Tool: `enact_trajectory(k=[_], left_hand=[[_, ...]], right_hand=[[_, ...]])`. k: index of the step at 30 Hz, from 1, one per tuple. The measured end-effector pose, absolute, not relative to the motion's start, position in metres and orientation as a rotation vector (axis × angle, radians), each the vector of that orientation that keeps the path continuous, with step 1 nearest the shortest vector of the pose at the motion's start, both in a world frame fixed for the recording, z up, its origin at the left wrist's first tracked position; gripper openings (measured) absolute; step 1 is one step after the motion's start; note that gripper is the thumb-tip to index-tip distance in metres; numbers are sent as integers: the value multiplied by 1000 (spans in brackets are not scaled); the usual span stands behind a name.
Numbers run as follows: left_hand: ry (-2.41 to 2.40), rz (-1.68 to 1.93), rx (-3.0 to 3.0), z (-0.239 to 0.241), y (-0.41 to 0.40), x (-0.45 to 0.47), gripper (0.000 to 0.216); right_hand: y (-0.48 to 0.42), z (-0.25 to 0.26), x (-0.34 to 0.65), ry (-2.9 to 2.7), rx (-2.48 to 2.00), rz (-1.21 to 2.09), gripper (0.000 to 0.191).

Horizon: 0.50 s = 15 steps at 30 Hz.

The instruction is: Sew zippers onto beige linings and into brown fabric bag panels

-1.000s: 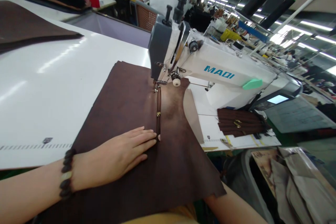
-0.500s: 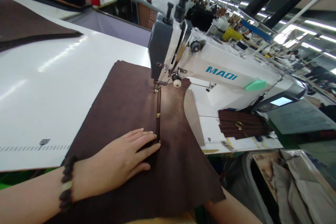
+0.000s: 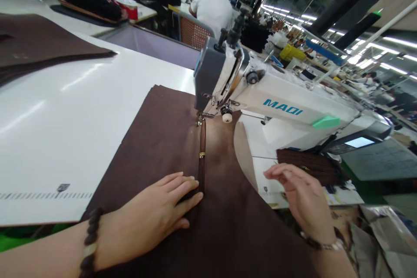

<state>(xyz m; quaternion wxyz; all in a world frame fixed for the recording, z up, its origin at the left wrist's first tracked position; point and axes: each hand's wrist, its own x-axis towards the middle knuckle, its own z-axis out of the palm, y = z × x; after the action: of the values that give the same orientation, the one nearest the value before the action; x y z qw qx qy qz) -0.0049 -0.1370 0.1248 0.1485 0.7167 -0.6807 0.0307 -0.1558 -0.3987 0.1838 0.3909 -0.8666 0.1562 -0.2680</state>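
Observation:
A large dark brown leather-like panel [image 3: 153,139] lies across the white table and under the needle area of a MAQI sewing machine [image 3: 254,95]. Along its middle runs a narrow zipper [image 3: 202,167] with a gold-coloured slider, its far end at the presser foot [image 3: 200,122]. My left hand [image 3: 163,206] lies flat on the panel, fingers stretched out, fingertips touching the zipper's near end. Raised over the panel's right edge, my right hand [image 3: 301,195] has bent fingers apart and holds nothing that I can see. Beneath the panel's right side a beige piece [image 3: 245,150] shows.
A stack of brown zippered pieces [image 3: 304,167] lies under the machine's arm at right. More brown panels [image 3: 48,47] rest at the table's far left. Grey material [image 3: 374,234] sits at the lower right. Beyond the table, a person in white [image 3: 213,11] sits facing away.
My right hand has come up from below the panel's near right edge to above its right side. My left hand keeps its place on the panel. The whole view has shifted slightly.

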Motion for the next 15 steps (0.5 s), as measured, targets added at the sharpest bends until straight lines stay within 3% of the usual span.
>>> enact_trajectory(k=[4,6,15], left_hand=[[-1948,86,2083,126,-137,-5,37],[-1949,96,2085,127,-137,-5,36],[-1906,-30,2114,137,-139,-7,36]], right_hand=[[-365,188,-116,14,-2576,-556,24],[-345,177,-91,-217,-2739,-404,36],[-336,128,-54,-238,-2880,-206,39]])
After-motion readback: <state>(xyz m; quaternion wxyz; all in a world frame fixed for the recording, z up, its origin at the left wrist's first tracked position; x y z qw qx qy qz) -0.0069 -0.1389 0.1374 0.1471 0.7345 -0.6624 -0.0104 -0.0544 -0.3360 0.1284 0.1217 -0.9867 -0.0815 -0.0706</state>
